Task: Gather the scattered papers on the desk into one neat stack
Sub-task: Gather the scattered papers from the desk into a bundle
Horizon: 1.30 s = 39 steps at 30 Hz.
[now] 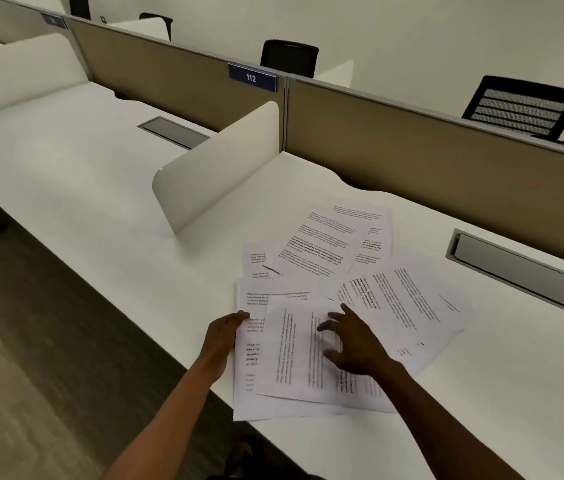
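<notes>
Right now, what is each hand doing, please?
Left hand: grips the left edge of the near sheet.
Right hand: open, fingers spread over the top sheet, holding nothing.

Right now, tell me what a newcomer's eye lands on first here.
The fan of scattered white printed papers on the long white desk, overlapping at odd angles. Next, both hands: the left hand holds the left edge of the nearest sheets, while the right hand has spread fingers over the top sheet. Behind, a blue sign reading 112 tops the tan partition.
</notes>
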{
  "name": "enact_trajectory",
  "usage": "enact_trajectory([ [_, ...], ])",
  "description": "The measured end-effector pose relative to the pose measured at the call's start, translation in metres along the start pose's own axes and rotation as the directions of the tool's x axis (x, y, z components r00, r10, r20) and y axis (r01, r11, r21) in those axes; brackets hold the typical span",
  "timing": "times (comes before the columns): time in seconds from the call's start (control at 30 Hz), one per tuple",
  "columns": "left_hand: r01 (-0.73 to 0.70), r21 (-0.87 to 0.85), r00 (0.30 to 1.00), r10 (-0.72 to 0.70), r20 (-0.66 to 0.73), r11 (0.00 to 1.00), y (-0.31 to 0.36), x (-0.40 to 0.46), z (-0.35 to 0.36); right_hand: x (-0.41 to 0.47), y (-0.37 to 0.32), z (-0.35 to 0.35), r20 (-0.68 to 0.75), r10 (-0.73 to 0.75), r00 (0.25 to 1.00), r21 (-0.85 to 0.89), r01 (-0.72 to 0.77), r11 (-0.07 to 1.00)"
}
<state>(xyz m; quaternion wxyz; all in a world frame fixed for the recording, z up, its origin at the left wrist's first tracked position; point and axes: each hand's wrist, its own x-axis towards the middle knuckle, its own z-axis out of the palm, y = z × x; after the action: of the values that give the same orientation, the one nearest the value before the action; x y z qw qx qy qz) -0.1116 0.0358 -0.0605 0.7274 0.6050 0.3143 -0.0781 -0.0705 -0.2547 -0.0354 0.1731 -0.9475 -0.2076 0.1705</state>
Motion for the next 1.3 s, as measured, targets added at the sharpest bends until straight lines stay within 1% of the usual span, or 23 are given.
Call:
enact_trajectory([
  [0.03,-0.008,-0.008,1.0,0.008,0.005,1.0,-0.001,-0.001,0.0,-0.001,0.007,0.004,0.088,-0.017,0.996,-0.102,0.026,0.994],
  [0.07,-0.017,-0.01,1.0,0.017,0.012,1.0,-0.002,-0.001,-0.001,-0.003,0.013,0.008,0.143,-0.017,0.99,-0.148,0.038,0.988],
  [0.13,-0.039,0.01,0.999,0.039,0.02,0.999,-0.004,-0.002,-0.001,-0.006,0.017,0.014,0.164,-0.005,0.986,-0.14,0.028,0.99],
  [0.3,-0.128,0.12,0.992,0.126,0.024,0.985,-0.012,0.0,-0.002,-0.011,0.01,0.022,0.062,0.029,0.998,-0.066,-0.025,0.998],
  [0.37,-0.143,0.149,0.99,0.14,0.034,0.978,-0.013,0.001,-0.003,-0.008,0.007,0.022,0.083,0.032,0.996,-0.067,-0.027,0.997],
  [0.43,-0.15,0.175,0.989,0.145,0.037,0.973,-0.013,0.003,-0.003,-0.006,0.004,0.023,0.086,0.04,0.996,-0.114,-0.03,0.993],
  [0.5,-0.159,0.169,0.987,0.156,0.028,0.973,-0.013,0.004,-0.003,-0.003,-0.002,0.025,0.035,0.074,0.997,-0.17,-0.067,0.983],
  [0.6,-0.147,0.111,0.989,0.147,0.005,0.983,-0.014,0.003,-0.002,0.003,-0.011,0.03,-0.057,0.139,0.989,-0.216,-0.148,0.965],
  [0.67,-0.127,0.082,0.992,0.127,0.007,0.988,-0.015,0.002,-0.002,0.006,-0.015,0.033,-0.12,0.172,0.978,-0.216,-0.195,0.957],
  [0.73,-0.122,0.088,0.992,0.12,0.022,0.989,-0.016,0.001,-0.004,0.007,-0.018,0.035,-0.184,0.178,0.967,-0.211,-0.215,0.954],
  [0.8,-0.121,0.099,0.992,0.116,0.051,0.988,-0.015,-0.001,-0.006,0.006,-0.019,0.037,-0.253,0.164,0.954,-0.171,-0.211,0.962],
  [0.83,-0.121,0.103,0.992,0.115,0.059,0.987,-0.015,-0.002,-0.007,0.006,-0.018,0.038,-0.265,0.148,0.953,-0.138,-0.19,0.972],
  [0.87,-0.121,0.104,0.992,0.115,0.059,0.987,-0.015,-0.002,-0.008,0.005,-0.015,0.039,-0.243,0.123,0.962,-0.108,-0.153,0.982],
  [0.97,-0.124,0.087,0.992,0.122,0.027,0.988,-0.016,-0.004,-0.007,0.001,-0.006,0.045,-0.059,-0.01,0.998,-0.113,0.003,0.994],
  [1.0,-0.128,0.085,0.992,0.129,0.004,0.988,-0.016,-0.005,-0.005,0.0,-0.004,0.047,-0.016,-0.032,0.999,-0.126,0.029,0.992],
  [1.03,-0.13,0.086,0.991,0.133,-0.024,0.988,-0.016,-0.006,-0.004,-0.001,-0.004,0.049,-0.002,-0.035,0.999,-0.132,0.035,0.991],
  [1.13,-0.131,0.088,0.988,0.138,-0.074,0.987,-0.018,-0.007,0.0,-0.002,-0.009,0.053,-0.056,0.015,0.998,-0.125,-0.022,0.992],
  [1.3,-0.166,0.15,0.984,0.173,-0.033,0.975,-0.021,-0.009,0.003,0.006,-0.029,0.06,-0.148,0.097,0.984,-0.161,-0.121,0.98],
])
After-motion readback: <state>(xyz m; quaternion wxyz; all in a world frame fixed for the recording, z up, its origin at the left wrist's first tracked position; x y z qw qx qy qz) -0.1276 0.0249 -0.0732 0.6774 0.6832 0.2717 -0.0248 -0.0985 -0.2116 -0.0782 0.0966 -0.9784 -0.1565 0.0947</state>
